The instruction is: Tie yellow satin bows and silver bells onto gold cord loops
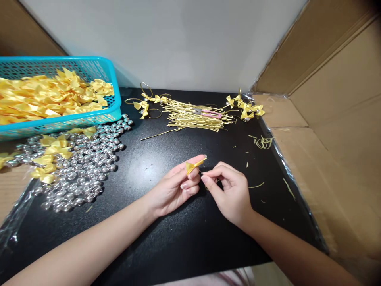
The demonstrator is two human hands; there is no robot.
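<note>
Between the thumb and fingers of my left hand (178, 182) is a yellow ribbon bow (194, 165), held above the middle of the black table. My right hand (229, 188) is close on its right, thumb and forefinger pinched on a thin strand (201, 172) that runs toward the bow. The strand looks like cord or wire, and most of it is hidden by the fingers. Beyond the hands lies a bundle of gold cords (193, 119), with pink-handled thread snips (211, 114) on top.
A turquoise basket (117, 91) of yellow bows stands at back left. Before it spread many silver beads (80, 171) with several loose bows (55, 145). Looped bow pieces (143, 106) and more bows (247, 109) flank the cords. Cord scraps (262, 142) lie right, near the cardboard wall (336, 119).
</note>
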